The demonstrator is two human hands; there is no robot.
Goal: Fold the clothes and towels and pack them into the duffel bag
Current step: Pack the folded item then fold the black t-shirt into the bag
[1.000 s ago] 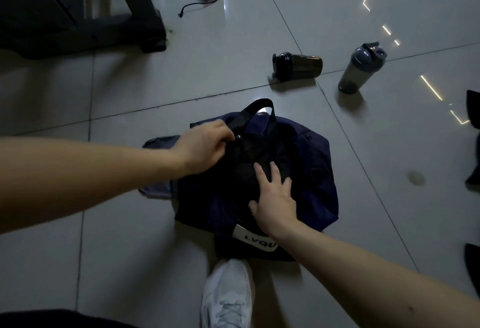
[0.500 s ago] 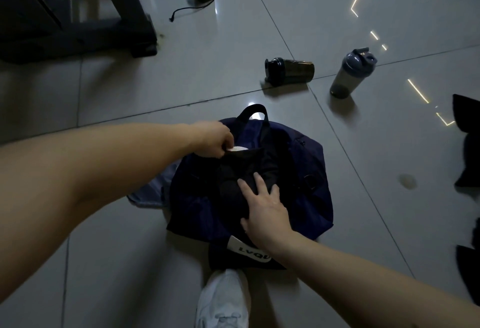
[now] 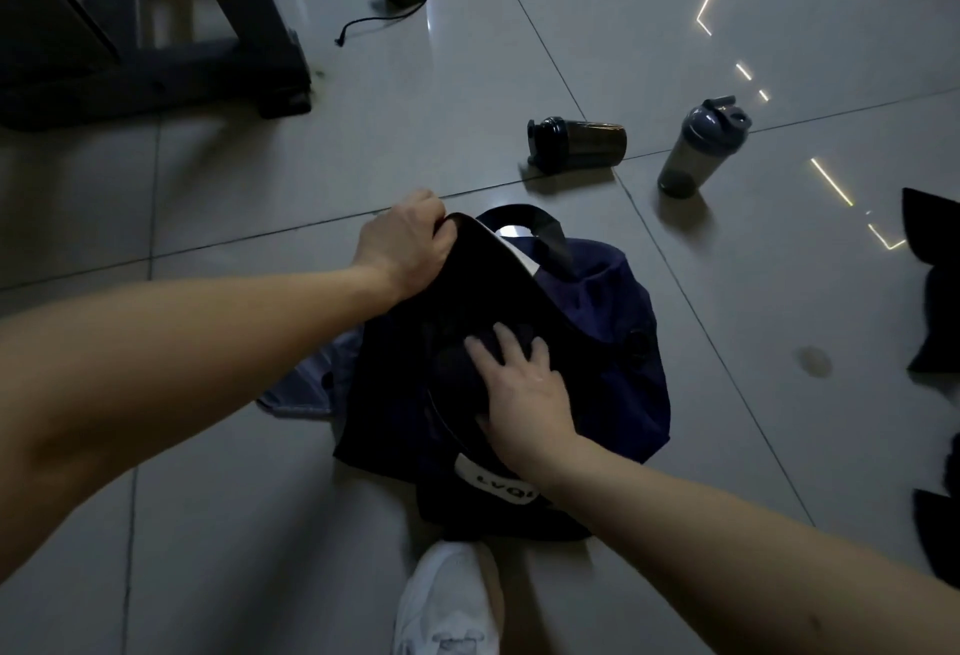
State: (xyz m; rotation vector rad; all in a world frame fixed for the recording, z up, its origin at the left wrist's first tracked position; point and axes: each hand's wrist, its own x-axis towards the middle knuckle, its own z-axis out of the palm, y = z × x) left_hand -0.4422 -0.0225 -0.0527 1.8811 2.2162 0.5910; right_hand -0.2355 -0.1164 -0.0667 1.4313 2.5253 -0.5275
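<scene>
Evidently the left hand point(image 3: 400, 244) grips the duffel bag's point(image 3: 613, 322) black mouth edge, holding it raised at the far left. The bag lies on the tiles, long axis running near to far, label end toward the person. The right hand point(image 3: 524, 389), fingers spread flat, presses a dark garment point(image 3: 457, 368) inside. More dark clothes point(image 3: 935, 291) lie well apart rightward, nearer that hand.

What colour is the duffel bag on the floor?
The bag is navy blue; head view.
</scene>
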